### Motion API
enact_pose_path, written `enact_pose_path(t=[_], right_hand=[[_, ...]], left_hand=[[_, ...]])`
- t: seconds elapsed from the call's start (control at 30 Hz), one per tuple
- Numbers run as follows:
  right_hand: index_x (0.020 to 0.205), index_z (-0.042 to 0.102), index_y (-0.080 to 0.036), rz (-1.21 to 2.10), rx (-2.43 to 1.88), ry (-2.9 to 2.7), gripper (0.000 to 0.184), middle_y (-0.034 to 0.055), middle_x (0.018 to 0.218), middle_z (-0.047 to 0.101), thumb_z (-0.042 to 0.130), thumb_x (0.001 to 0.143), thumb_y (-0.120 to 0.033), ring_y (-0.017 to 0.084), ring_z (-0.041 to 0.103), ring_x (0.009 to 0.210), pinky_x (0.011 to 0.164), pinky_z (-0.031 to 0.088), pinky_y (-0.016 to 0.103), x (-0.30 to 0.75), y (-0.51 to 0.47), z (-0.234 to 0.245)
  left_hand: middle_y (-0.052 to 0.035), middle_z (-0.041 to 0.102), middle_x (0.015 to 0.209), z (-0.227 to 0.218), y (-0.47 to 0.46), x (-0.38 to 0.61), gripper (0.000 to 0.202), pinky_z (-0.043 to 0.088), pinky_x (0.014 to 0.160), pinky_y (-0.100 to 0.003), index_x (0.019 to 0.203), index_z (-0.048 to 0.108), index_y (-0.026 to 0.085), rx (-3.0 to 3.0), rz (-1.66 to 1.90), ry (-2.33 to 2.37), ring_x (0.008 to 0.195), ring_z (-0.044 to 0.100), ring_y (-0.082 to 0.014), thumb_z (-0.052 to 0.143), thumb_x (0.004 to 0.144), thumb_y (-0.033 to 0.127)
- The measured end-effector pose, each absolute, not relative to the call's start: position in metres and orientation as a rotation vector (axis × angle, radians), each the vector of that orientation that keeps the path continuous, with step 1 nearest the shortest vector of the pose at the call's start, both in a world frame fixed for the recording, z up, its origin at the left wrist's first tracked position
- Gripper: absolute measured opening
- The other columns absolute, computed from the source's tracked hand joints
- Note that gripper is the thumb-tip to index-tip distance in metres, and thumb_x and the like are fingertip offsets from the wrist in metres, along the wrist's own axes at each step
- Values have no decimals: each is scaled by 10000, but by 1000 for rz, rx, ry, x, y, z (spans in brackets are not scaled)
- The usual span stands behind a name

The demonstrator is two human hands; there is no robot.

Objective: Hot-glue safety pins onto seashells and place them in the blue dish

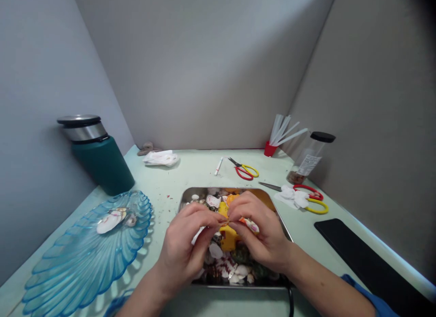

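Observation:
Over a metal tray (238,287) of seashells, both my hands meet fingertip to fingertip. My left hand (187,237) is closed in a pinch, and my right hand (260,230) pinches just opposite. Between the fingertips runs a thin orange-brown strand (226,222), too small to make out fully. A white piece with orange and pink marks (252,225) shows under my right fingers; whether they grip it is hidden. Below the hands lies a yellow plastic tool (229,240) among white shells (215,251), partly covered by my fingers.
On the left are a blue shell-shaped dish (85,267) holding shells (111,220) and a teal bottle (102,165). Behind the tray lie scissors (245,170) and a marker (218,166). More scissors (308,196), a jar (309,158), a red cup of sticks (270,149) and a black strip (361,258) are right.

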State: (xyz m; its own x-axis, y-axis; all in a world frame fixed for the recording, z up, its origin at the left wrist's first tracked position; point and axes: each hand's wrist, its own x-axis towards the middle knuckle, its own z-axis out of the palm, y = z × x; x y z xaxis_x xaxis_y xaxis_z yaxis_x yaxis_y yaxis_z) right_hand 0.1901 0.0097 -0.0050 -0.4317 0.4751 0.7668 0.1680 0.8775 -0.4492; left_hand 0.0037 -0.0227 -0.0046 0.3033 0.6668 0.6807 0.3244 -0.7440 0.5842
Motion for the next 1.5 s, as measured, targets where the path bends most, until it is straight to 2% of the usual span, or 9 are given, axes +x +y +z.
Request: enact_pose_path(t=[0.17,0.33,0.53,0.7,0.9,1.07,1.17,1.37,1.5], right_hand=[[914,545,-182,318,-462,-2037,124,74,891,582,499,846,-89,200,526,807,718,422,375,191,9,-6],[970,538,-185,449,-604,-1985,135,50,848,586,592,850,-216,193,531,785,714,425,352,190,12,-8],[807,538,-185,442,-661,-2030,76,33,779,593,586,861,-209,177,531,734,687,415,326,189,15,-8],[802,539,-179,322,-656,-1984,71,35,758,593,592,847,-169,171,543,713,658,418,311,189,12,-10],[849,578,-167,141,-565,-2147,15,58,796,639,570,849,-181,194,580,760,702,431,346,188,9,-7],[1002,588,-170,123,-504,-2172,166,81,946,659,588,844,-223,208,589,869,760,457,365,189,8,-3],[1089,582,-176,137,-485,-2182,241,91,1009,645,549,851,-191,218,581,914,792,465,388,189,6,-3],[1127,613,-186,81,-536,-2183,285,81,903,625,506,867,-140,206,581,856,743,476,365,189,6,-4],[1089,640,-179,6,-565,-2185,256,70,843,609,519,869,-128,187,568,790,692,455,333,188,6,-5]], left_hand=[[-37,681,913,-6,-24,4,198,456,810,-309,895,577,211,2173,1427,936,894,571,-171,526,834,29],[-22,690,937,-11,-25,7,187,485,823,-285,1049,539,247,1644,1414,1031,915,644,-165,545,878,173],[-38,688,967,-12,-20,9,240,485,851,-297,1079,539,227,1458,1365,1103,949,642,-182,594,849,262],[-54,670,1064,-12,-16,12,327,491,863,-307,1100,569,217,1376,1323,1111,970,629,-191,661,789,258],[-77,670,1146,-8,-20,16,342,486,893,-307,1086,628,180,1173,1174,966,1072,597,-229,691,754,228],[-94,623,1247,-7,-22,16,485,459,934,-325,1270,474,228,996,1224,745,1138,570,-221,635,815,181],[-101,595,1284,-11,-22,14,389,437,958,-325,1228,505,222,987,1254,654,1153,559,-219,588,852,166],[-87,633,1232,-9,-20,13,314,401,993,-327,1150,619,190,945,1244,584,1169,542,-220,566,846,128],[-82,659,1189,-5,-21,13,393,397,995,-361,1171,629,183,858,1173,458,1177,534,-239,520,802,100]])
